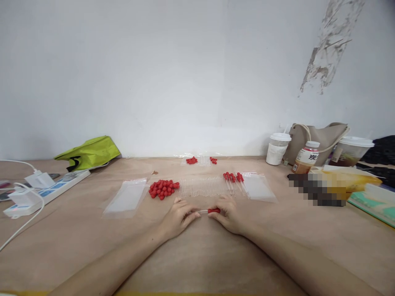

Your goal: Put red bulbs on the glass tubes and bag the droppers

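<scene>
My left hand [180, 216] pinches the clear glass tube [203, 211] of a dropper, held level just above the table. On the tube's right end sits a red rubber bulb [214, 210], gripped by the fingers of my right hand [227, 213]. Behind my left hand lies a pile of loose red rubber bulbs [162, 189]. A row of bare glass tubes [202, 187] runs behind both hands. To its right lie several droppers with red bulbs [233, 177] fitted on them.
Clear zip bags lie at left [126, 197] and right [258, 187]. By the wall is a bagged set of red bulbs [191, 160]. A power strip [52, 191] and green bag [92, 152] stand left; cups [277, 150], a bottle [305, 158] and a grey bag [319, 137] right.
</scene>
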Demonstrator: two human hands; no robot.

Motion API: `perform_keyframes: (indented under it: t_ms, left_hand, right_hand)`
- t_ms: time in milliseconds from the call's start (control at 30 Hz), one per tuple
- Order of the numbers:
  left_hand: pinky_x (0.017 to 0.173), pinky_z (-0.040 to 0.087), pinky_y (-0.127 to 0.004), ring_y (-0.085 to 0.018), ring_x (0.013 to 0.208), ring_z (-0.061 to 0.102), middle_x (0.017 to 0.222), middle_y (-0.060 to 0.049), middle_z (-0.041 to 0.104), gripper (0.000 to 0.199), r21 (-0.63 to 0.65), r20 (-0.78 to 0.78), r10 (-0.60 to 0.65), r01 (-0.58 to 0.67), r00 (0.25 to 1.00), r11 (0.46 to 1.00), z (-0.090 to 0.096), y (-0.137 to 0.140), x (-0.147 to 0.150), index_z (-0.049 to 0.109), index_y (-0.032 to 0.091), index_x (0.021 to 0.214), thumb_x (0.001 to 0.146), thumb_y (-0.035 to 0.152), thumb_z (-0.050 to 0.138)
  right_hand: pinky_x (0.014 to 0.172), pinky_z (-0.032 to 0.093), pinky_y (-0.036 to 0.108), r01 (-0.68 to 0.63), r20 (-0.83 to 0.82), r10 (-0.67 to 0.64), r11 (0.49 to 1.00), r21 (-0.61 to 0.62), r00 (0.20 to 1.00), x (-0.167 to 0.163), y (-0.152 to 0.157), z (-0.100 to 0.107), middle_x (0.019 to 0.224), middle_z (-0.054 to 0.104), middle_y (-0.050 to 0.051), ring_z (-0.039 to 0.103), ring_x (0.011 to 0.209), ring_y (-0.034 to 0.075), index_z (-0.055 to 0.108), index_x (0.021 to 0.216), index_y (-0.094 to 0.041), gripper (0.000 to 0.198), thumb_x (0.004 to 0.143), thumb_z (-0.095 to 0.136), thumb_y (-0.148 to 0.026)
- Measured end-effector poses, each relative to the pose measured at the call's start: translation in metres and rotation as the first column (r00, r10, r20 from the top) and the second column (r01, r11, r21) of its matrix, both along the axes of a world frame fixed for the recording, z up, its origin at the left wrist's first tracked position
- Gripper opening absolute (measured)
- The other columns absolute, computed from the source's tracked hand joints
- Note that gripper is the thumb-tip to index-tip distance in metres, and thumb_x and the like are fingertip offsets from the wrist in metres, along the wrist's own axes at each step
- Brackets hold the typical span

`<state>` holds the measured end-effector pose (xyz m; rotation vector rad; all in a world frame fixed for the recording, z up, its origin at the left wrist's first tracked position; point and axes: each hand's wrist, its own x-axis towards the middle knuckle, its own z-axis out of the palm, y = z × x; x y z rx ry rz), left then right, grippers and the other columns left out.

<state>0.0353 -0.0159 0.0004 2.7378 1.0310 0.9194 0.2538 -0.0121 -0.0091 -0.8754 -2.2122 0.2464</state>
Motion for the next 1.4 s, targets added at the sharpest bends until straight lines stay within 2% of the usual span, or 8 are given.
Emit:
perform_keyframes:
  t_ms: [133, 333, 833, 967, 1100, 1200, 1300, 1400]
  left_hand:
    - [0.074, 0.033, -0.031, -0.015, 0.069, 0.057, 0.073, -0.001, 0.066, 0.019, 0.005, -0.026, 0.01, -0.01, 1.0, 1.0, 0.001, 0.001, -0.004, 0.063, 0.02, 0.087, 0.086, 0.028, 0.045]
    - [0.074, 0.032, -0.031, -0.014, 0.067, 0.055, 0.068, -0.002, 0.064, 0.02, 0.071, -0.049, -0.046, 0.049, 0.998, 0.996, -0.002, 0.001, -0.004, 0.063, 0.018, 0.085, 0.087, 0.025, 0.044]
    - [0.074, 0.033, -0.032, -0.013, 0.063, 0.055, 0.064, -0.002, 0.063, 0.021, 0.077, -0.041, -0.06, 0.063, 0.997, 0.995, -0.005, 0.002, -0.004, 0.065, 0.018, 0.083, 0.087, 0.025, 0.045]
    - [0.075, 0.033, -0.032, -0.013, 0.061, 0.054, 0.062, -0.001, 0.063, 0.021, 0.072, -0.012, -0.037, 0.038, 0.999, 0.997, -0.003, 0.001, -0.002, 0.064, 0.018, 0.083, 0.087, 0.025, 0.044]
    - [0.076, 0.034, -0.032, -0.012, 0.058, 0.053, 0.061, 0.0, 0.061, 0.02, 0.095, 0.035, -0.029, 0.026, 0.999, 0.995, -0.004, 0.002, -0.002, 0.063, 0.017, 0.084, 0.086, 0.026, 0.045]
    - [0.077, 0.034, -0.032, -0.013, 0.06, 0.054, 0.064, -0.001, 0.062, 0.019, 0.08, 0.041, -0.063, 0.06, 0.997, 0.995, -0.004, 0.0, -0.003, 0.061, 0.018, 0.092, 0.083, 0.031, 0.051]
    - [0.08, 0.033, -0.035, -0.016, 0.069, 0.056, 0.074, -0.002, 0.065, 0.027, 0.046, 0.051, -0.053, 0.05, 0.997, 0.998, 0.0, -0.002, -0.006, 0.057, 0.02, 0.102, 0.079, 0.035, 0.055]
    - [0.078, 0.033, -0.034, -0.016, 0.07, 0.057, 0.078, -0.002, 0.065, 0.022, 0.012, 0.036, -0.013, 0.012, 0.999, 1.0, 0.002, -0.003, -0.009, 0.057, 0.021, 0.101, 0.081, 0.031, 0.052]
  right_hand:
    - [0.072, 0.032, 0.032, 0.026, 0.051, -0.027, 0.999, 0.029, 0.998, 0.011, -0.001, 0.001, 0.068, 0.061, 0.001, 0.049, 0.071, 0.015, 0.061, 0.079, -0.021, 0.013, 0.078, 0.053, -0.031]
    - [0.071, 0.03, 0.032, -0.045, 0.183, 0.017, 0.987, 0.152, 0.983, 0.012, -0.004, -0.001, 0.065, 0.059, 0.002, 0.048, 0.071, 0.014, 0.061, 0.075, -0.019, 0.018, 0.081, 0.049, -0.032]
    - [0.071, 0.032, 0.031, -0.077, 0.135, 0.053, 0.982, 0.175, 0.989, 0.004, 0.001, -0.005, 0.063, 0.058, 0.002, 0.048, 0.067, 0.013, 0.059, 0.074, -0.017, 0.019, 0.081, 0.049, -0.031]
    - [0.072, 0.035, 0.031, -0.047, 0.037, 0.044, 0.996, 0.08, 0.998, 0.004, 0.001, -0.001, 0.068, 0.061, 0.002, 0.05, 0.07, 0.014, 0.061, 0.078, -0.018, 0.013, 0.079, 0.052, -0.028]
    - [0.072, 0.04, 0.03, -0.027, -0.272, -0.013, 0.99, -0.141, 0.962, 0.002, 0.002, -0.001, 0.076, 0.062, 0.002, 0.054, 0.073, 0.014, 0.059, 0.083, -0.018, 0.015, 0.072, 0.059, -0.029]
    - [0.068, 0.042, 0.028, -0.088, -0.499, -0.082, 0.948, -0.307, 0.863, -0.002, 0.003, -0.003, 0.072, 0.06, 0.001, 0.055, 0.07, 0.013, 0.057, 0.078, -0.018, 0.021, 0.068, 0.063, -0.034]
    - [0.064, 0.043, 0.026, -0.145, -0.649, -0.172, 0.903, -0.404, 0.741, 0.002, 0.011, 0.002, 0.071, 0.058, 0.0, 0.054, 0.067, 0.012, 0.057, 0.087, -0.019, 0.03, 0.067, 0.062, -0.04]
    - [0.064, 0.043, 0.025, -0.058, -0.707, -0.316, 0.891, -0.45, 0.633, 0.024, 0.03, 0.018, 0.078, 0.058, 0.0, 0.054, 0.07, 0.012, 0.054, 0.101, -0.021, 0.042, 0.066, 0.059, -0.044]
